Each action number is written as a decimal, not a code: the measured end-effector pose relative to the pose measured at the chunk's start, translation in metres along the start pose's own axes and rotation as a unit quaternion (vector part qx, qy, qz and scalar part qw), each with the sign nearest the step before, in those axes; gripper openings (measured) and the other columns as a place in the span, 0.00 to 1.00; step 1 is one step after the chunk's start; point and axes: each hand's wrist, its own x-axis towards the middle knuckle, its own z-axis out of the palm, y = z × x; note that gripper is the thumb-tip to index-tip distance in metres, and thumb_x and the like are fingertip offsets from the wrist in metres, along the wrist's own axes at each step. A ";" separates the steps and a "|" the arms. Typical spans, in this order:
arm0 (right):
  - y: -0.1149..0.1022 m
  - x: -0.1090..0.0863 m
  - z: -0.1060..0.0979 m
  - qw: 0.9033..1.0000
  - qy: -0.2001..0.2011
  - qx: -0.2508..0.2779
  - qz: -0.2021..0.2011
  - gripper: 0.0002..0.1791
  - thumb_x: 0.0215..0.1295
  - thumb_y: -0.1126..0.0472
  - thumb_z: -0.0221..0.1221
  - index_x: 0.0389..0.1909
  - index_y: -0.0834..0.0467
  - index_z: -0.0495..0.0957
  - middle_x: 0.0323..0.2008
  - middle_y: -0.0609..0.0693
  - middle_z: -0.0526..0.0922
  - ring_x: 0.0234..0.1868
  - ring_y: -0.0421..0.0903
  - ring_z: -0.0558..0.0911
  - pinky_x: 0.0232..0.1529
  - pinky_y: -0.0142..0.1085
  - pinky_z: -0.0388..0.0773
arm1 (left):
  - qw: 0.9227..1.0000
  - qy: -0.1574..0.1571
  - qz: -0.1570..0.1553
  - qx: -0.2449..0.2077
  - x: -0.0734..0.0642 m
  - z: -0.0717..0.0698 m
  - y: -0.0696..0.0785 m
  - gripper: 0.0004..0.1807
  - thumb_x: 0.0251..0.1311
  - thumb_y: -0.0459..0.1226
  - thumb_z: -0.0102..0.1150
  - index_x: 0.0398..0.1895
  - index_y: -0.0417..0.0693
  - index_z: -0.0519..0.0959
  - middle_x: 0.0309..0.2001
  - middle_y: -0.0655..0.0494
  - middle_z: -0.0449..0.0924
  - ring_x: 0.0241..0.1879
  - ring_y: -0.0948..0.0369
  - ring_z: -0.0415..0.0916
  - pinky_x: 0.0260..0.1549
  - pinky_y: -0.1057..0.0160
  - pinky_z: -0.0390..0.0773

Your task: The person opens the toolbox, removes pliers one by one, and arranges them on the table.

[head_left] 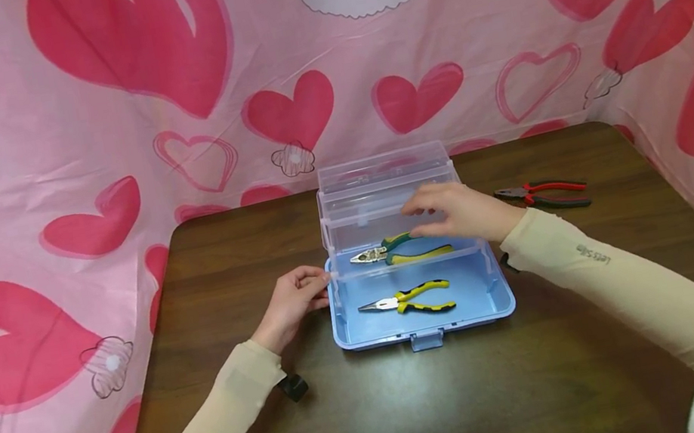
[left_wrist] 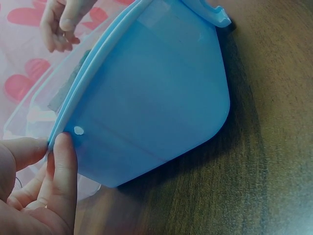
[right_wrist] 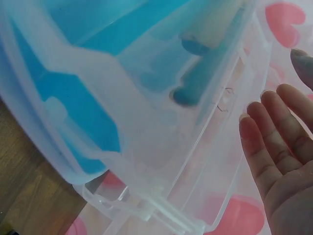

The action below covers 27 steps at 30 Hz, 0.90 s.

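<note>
Well, the left hand [head_left: 293,298] pinches the left rim of the blue box [left_wrist: 161,88] between thumb and finger, while the right hand [head_left: 460,213], loosely open and holding nothing, hangs near the clear tray [head_left: 382,222]; in my opinion, a steady hold on the left and no push against this plastic is best. The yellow-black pliers [head_left: 400,302] lie in the near part of the box, but the green-yellow pliers [head_left: 382,250] show mostly through plastic, so I cannot tell their level.
</note>
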 end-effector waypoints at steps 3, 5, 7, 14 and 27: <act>-0.002 0.002 0.003 1.000 -0.012 -0.018 -0.009 0.25 0.63 0.61 0.73 0.61 0.60 0.82 0.54 0.56 0.84 0.53 0.54 0.83 0.54 0.51 0.85 | 1.000 -0.002 0.002 -0.001 0.000 0.000 0.000 0.18 0.73 0.39 0.64 0.59 0.37 0.78 0.47 0.45 0.88 0.37 0.57 0.85 0.45 0.60 0.87; -0.003 0.003 0.005 0.999 -0.017 -0.027 -0.015 0.25 0.63 0.61 0.73 0.61 0.59 0.82 0.55 0.55 0.84 0.55 0.53 0.83 0.55 0.50 0.85 | 1.000 -0.002 0.002 0.000 0.000 0.000 0.000 0.19 0.72 0.39 0.64 0.59 0.37 0.78 0.47 0.45 0.88 0.37 0.57 0.85 0.44 0.61 0.88; -0.005 0.004 0.007 0.999 -0.022 -0.035 -0.020 0.25 0.63 0.61 0.73 0.60 0.59 0.82 0.55 0.54 0.84 0.56 0.52 0.83 0.57 0.50 0.84 | 1.000 -0.002 0.002 0.000 0.000 0.000 0.000 0.19 0.72 0.40 0.64 0.59 0.37 0.78 0.47 0.45 0.88 0.37 0.57 0.85 0.44 0.61 0.88; -0.005 0.009 0.016 0.994 -0.043 -0.088 -0.042 0.23 0.64 0.57 0.73 0.59 0.57 0.84 0.53 0.52 0.85 0.55 0.50 0.84 0.58 0.47 0.83 | 1.000 -0.002 0.007 0.003 0.000 0.000 -0.002 0.19 0.72 0.40 0.64 0.59 0.37 0.78 0.47 0.45 0.88 0.37 0.57 0.85 0.45 0.60 0.87; -0.013 0.014 0.025 0.988 -0.089 -0.125 -0.013 0.26 0.61 0.53 0.75 0.59 0.57 0.84 0.52 0.51 0.85 0.53 0.49 0.83 0.60 0.47 0.82 | 1.000 0.004 0.004 0.004 0.000 0.001 -0.003 0.18 0.73 0.39 0.64 0.59 0.38 0.78 0.48 0.45 0.88 0.38 0.56 0.85 0.46 0.60 0.87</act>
